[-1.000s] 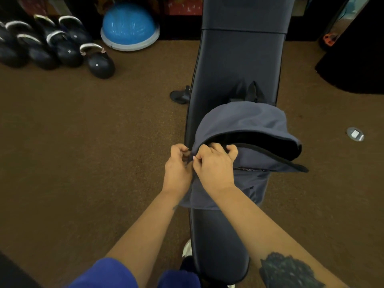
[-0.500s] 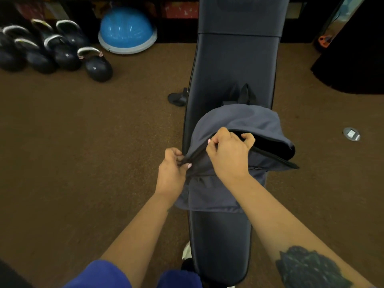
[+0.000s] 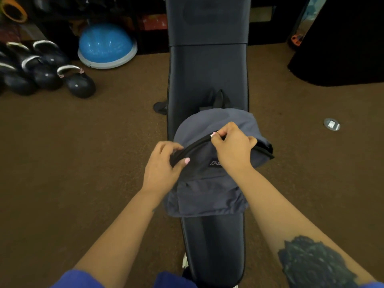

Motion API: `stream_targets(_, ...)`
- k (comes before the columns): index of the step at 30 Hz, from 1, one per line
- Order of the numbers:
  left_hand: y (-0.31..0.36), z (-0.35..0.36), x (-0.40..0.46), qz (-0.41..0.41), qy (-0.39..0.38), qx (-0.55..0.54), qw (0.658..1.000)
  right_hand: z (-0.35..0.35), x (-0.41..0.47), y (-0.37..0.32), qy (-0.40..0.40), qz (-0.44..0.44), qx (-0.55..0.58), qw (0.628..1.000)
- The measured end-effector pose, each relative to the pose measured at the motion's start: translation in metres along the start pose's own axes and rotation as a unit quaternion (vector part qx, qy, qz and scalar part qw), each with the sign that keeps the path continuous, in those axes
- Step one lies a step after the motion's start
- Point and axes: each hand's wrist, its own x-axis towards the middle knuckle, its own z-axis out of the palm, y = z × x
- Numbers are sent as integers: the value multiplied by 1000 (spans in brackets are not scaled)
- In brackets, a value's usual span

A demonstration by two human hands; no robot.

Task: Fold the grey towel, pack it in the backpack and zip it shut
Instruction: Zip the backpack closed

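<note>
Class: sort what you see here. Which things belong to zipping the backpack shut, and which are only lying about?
In the job:
backpack on the bench
zipper
left hand, gripping the zipper
right hand, pinching the pull

Lying about:
kettlebells
blue balance dome
small silver disc on the floor

Two bare forearms, no watch or rings seen. Left hand [image 3: 161,167]: pale pink polish on thumbnail. Right hand [image 3: 232,146]: pale polish on a fingernail. Right forearm: large dark tattoo [image 3: 315,265], rounded, petal-like outline. Blue sleeve [image 3: 79,280] at left upper arm; blue cloth at bottom edge.
</note>
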Motion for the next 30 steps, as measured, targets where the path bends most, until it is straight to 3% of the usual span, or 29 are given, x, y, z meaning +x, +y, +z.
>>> stream_targets(4,28,12,20,111,48,44,992,-2,-1,-5,-2,5,-3,1000)
stream_targets(11,40,21,34,137,71,85,984,-4,-3,-3,-13,11,24,1000)
stream_targets(24,39,15,34,109,31,88,990,-21,4,25,12,75,50,996)
stream_targets(30,41,10,35,92,9,100,991,-38,12,49,25,177,124,976)
